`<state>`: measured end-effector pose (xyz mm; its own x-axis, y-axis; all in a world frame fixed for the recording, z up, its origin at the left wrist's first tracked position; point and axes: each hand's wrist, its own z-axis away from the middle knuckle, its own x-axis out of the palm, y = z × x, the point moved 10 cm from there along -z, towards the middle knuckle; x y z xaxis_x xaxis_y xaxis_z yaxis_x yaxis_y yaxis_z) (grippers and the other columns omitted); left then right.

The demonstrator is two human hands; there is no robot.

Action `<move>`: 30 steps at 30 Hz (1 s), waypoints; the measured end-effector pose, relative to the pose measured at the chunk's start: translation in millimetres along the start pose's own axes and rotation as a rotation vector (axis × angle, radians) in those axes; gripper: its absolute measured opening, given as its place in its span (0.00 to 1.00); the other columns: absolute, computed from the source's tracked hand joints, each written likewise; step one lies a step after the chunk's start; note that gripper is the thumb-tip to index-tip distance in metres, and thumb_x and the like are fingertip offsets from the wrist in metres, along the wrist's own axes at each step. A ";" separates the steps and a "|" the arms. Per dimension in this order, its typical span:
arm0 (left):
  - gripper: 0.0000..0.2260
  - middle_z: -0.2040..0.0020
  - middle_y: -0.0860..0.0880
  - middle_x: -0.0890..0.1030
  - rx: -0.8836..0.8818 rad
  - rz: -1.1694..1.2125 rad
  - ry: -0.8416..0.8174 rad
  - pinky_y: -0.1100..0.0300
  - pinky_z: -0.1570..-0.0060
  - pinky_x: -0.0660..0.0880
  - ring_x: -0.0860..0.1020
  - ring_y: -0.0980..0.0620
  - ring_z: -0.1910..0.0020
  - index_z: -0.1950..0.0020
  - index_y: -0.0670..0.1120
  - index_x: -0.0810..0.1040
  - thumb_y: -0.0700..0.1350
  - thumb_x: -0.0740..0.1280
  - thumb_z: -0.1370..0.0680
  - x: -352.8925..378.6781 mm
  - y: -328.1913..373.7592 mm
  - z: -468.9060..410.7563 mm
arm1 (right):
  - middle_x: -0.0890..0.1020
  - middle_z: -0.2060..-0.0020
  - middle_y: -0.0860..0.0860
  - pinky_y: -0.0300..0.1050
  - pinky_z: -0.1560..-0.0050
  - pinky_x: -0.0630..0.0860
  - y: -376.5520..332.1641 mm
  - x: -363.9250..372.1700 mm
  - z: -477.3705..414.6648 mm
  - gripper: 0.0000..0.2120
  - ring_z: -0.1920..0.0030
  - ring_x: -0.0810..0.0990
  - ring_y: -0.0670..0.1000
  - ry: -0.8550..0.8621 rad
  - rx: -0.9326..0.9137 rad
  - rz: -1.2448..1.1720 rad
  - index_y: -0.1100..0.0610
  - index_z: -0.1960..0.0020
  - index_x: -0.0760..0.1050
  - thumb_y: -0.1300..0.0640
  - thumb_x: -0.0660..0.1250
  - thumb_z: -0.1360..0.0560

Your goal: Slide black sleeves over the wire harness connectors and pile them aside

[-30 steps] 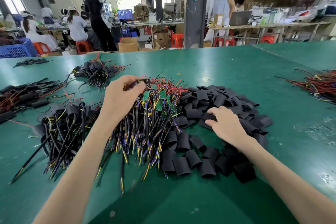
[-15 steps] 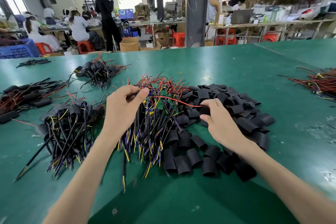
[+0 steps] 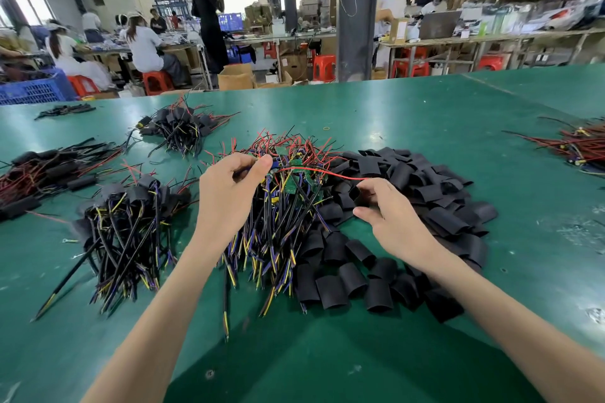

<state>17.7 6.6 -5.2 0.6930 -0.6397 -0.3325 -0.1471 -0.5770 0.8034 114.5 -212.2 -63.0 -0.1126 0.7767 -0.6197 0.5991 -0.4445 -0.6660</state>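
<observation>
A heap of bare wire harnesses [image 3: 278,222] with green boards and red, black, yellow and purple leads lies at the centre of the green table [image 3: 425,114]. My left hand [image 3: 229,193] pinches one harness [image 3: 307,170] above the heap; its red lead runs right toward my right hand [image 3: 389,213]. That hand holds one black sleeve [image 3: 355,196] between thumb and fingers, its mouth facing the lead. Loose black sleeves [image 3: 425,206] are spread to the right of the heap. Sleeved harnesses [image 3: 127,222] are piled at the left.
More sleeved bundles lie at far left [image 3: 49,170] and back left [image 3: 180,127]. Red wires [image 3: 576,147] lie at the right edge. A blue crate [image 3: 32,88], stools, benches and several people fill the workshop behind the table.
My left hand has lifted one harness out of the heap. My right hand has picked a sleeve from the spread and raised it toward the red lead.
</observation>
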 end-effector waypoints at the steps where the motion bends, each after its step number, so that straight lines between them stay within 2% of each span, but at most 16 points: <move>1: 0.10 0.63 0.49 0.80 -0.004 0.005 -0.009 0.71 0.64 0.66 0.70 0.61 0.67 0.56 0.46 0.82 0.51 0.67 0.23 1.3 -0.4 0.4 | 0.74 0.43 0.55 0.33 0.45 0.62 1.1 0.3 -0.2 0.16 0.46 0.72 0.49 -0.001 0.016 -0.024 0.63 0.39 0.70 0.67 0.66 0.26; 3: 0.11 0.64 0.50 0.78 -0.011 0.009 -0.021 0.70 0.64 0.65 0.69 0.59 0.67 0.56 0.44 0.82 0.51 0.67 0.23 2.6 -1.9 0.6 | 0.75 0.44 0.54 0.33 0.46 0.64 3.9 0.7 -0.3 0.16 0.49 0.73 0.47 -0.002 0.060 -0.091 0.61 0.39 0.70 0.67 0.66 0.26; 6: 0.11 0.65 0.48 0.78 -0.021 0.012 -0.025 0.67 0.63 0.65 0.69 0.58 0.67 0.56 0.44 0.82 0.51 0.67 0.23 2.4 -3.9 0.6 | 0.77 0.46 0.56 0.35 0.46 0.69 7.0 -0.9 -0.7 0.14 0.49 0.77 0.51 0.008 0.104 -0.189 0.60 0.41 0.71 0.67 0.66 0.25; 9: 0.10 0.64 0.44 0.79 -0.024 -0.014 -0.034 0.63 0.62 0.65 0.69 0.56 0.67 0.58 0.46 0.82 0.52 0.68 0.24 2.1 -5.0 0.5 | 0.78 0.47 0.56 0.30 0.50 0.69 7.7 -4.5 -0.6 0.14 0.47 0.78 0.52 0.038 0.111 -0.227 0.60 0.41 0.71 0.67 0.66 0.25; 12: 0.08 0.67 0.51 0.77 -0.007 -0.053 -0.038 0.70 0.66 0.64 0.68 0.61 0.70 0.62 0.51 0.79 0.51 0.68 0.24 1.5 -3.8 -0.6 | 0.78 0.47 0.56 0.24 0.52 0.68 4.2 -9.7 -0.3 0.14 0.50 0.77 0.50 0.080 0.083 -0.233 0.61 0.41 0.71 0.68 0.66 0.26; 15: 0.08 0.67 0.51 0.78 0.013 -0.086 -0.029 0.72 0.66 0.65 0.70 0.62 0.69 0.64 0.54 0.78 0.51 0.69 0.25 0.5 -2.6 -0.9 | 0.77 0.45 0.56 0.30 0.47 0.68 -0.7 -15.0 -0.4 0.15 0.49 0.77 0.50 0.116 0.039 -0.189 0.61 0.40 0.70 0.68 0.66 0.26; 18: 0.07 0.65 0.51 0.79 0.031 -0.110 -0.011 0.71 0.63 0.66 0.72 0.59 0.66 0.62 0.52 0.79 0.51 0.69 0.25 -1.5 -2.9 -2.0 | 0.75 0.46 0.54 0.22 0.49 0.64 -5.9 -20.8 1.1 0.16 0.51 0.76 0.47 0.159 -0.017 -0.128 0.60 0.40 0.70 0.68 0.66 0.26; 20: 0.06 0.65 0.52 0.80 0.041 -0.120 -0.005 0.71 0.62 0.66 0.72 0.59 0.66 0.61 0.51 0.79 0.50 0.69 0.25 -2.5 -2.8 -2.7 | 0.74 0.47 0.52 0.20 0.49 0.62 -8.4 -22.5 1.9 0.16 0.51 0.74 0.46 0.171 -0.045 -0.091 0.60 0.40 0.71 0.68 0.66 0.26; 25: 0.05 0.63 0.52 0.81 0.070 -0.139 0.004 0.70 0.59 0.68 0.75 0.56 0.63 0.61 0.52 0.79 0.49 0.69 0.25 -4.6 -0.5 -3.8 | 0.73 0.47 0.51 0.20 0.48 0.62 -9.3 -23.5 1.0 0.15 0.50 0.74 0.47 0.175 -0.054 -0.075 0.61 0.39 0.71 0.67 0.66 0.25; 30: 0.04 0.61 0.50 0.81 0.070 -0.158 0.003 0.75 0.60 0.66 0.74 0.58 0.63 0.57 0.49 0.80 0.48 0.69 0.25 -5.4 0.7 -4.1 | 0.76 0.45 0.54 0.23 0.48 0.66 -2.3 -21.0 -0.7 0.15 0.50 0.77 0.45 0.137 0.015 -0.168 0.58 0.40 0.71 0.67 0.66 0.25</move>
<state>16.7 11.8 -0.8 0.7138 -0.5366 -0.4502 -0.0846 -0.7041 0.7051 116.1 -227.2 -48.2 -0.1005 0.8936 -0.4376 0.5691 -0.3091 -0.7619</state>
